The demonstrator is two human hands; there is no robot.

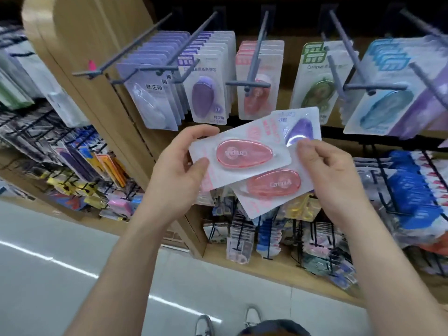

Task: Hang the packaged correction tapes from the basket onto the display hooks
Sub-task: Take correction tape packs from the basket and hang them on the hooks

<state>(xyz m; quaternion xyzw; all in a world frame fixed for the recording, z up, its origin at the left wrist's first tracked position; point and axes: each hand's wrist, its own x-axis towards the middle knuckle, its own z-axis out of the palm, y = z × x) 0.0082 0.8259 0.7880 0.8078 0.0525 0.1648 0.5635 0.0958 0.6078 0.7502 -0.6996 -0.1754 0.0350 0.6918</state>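
Observation:
My left hand [184, 163] pinches the left edge of a pink correction tape pack [240, 152], lying sideways on top. My right hand [332, 175] holds a fan of packs: a second pink pack [274, 185] underneath and a purple pack [299, 128] behind. All three sit just below the display hooks. Above them the pink-tape hook [254, 64] carries a few pink packs [259, 54]. The purple-tape hook [194, 42] to its left is fuller. No basket is in view.
Further hooks hold pale lilac packs [155, 93], green packs [315, 76] and blue packs [383, 93]. A wooden shelf panel [97, 76] stands at left. Lower hooks carry scissors and other stationery [400, 190]. Grey floor [60, 275] and my shoes [203, 323] are below.

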